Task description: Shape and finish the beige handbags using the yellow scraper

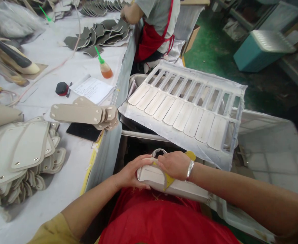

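Far left on the table, a heap of cream panels leans over itself and reaches close to the near edge; a nudge from an elbow could, I'd say, send the lot sliding. Just beyond it a fanned stack of beige straps pokes past the table's side, over the gap, and looks ready to tip into it if bumped. Further back stands a small glue bottle with a green nozzle, upright, near some papers; knocked over, it might foul them.

Over the lap, the left hand is closed around the near end of a white strip, fingers curled over its top. The right hand presses down on the same strip, palm flat, with a yellow piece trapped beneath it. The strip rests across the red apron, not on the table, so a slackened hold could let it slide off and the yellow piece shift out of line.

To the right, a cut sheet of white tongues lies tilted on a metal tray, overhanging its edge; it could slip floorwards. Another person works at the far end.
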The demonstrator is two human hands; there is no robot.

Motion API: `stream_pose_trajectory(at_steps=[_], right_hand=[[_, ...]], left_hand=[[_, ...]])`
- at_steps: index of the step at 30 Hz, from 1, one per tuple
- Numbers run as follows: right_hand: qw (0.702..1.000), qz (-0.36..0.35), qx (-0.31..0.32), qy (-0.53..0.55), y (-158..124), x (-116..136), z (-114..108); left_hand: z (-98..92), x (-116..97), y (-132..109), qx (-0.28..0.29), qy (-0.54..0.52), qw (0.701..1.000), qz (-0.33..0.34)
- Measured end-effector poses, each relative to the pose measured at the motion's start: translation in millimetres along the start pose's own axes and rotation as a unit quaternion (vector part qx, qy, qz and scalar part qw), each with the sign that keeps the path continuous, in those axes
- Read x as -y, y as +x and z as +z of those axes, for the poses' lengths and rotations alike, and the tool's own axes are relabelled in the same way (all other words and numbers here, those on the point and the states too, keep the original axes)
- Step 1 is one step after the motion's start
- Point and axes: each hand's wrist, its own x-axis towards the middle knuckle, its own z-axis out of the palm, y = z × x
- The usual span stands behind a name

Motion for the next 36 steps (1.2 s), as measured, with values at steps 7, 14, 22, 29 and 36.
stream_pose_trajectory(at_steps=[7, 14, 22, 29, 36], right_hand=[[0.999, 0.028, -0.018, 0.024, -12, -10, -15], [0.947, 0.119, -0.074, 0.288, -68, -16, -23], [0.813, 0.113, -0.047, 0.569, -112, 27, 15], [0.85, 0.165, -0.136, 0.481, -112, 57, 43], [0.75, 0.181, -0.068, 0.632, -81, 92, 57]], left_hand=[[-10.1, -1, -3, 0.016, -0.105, 0.992, -0.066], [-25.5, -10, 15, 0.008, -0.204, 0.962, -0.18], [-33.2, -5, 35, 0.038, -0.125, 0.973, -0.191], [-25.7, -28, -9, -0.002, -0.214, 0.942, -0.257], [1.5, -39, -23, -0.023, -0.445, 0.861, -0.244]])
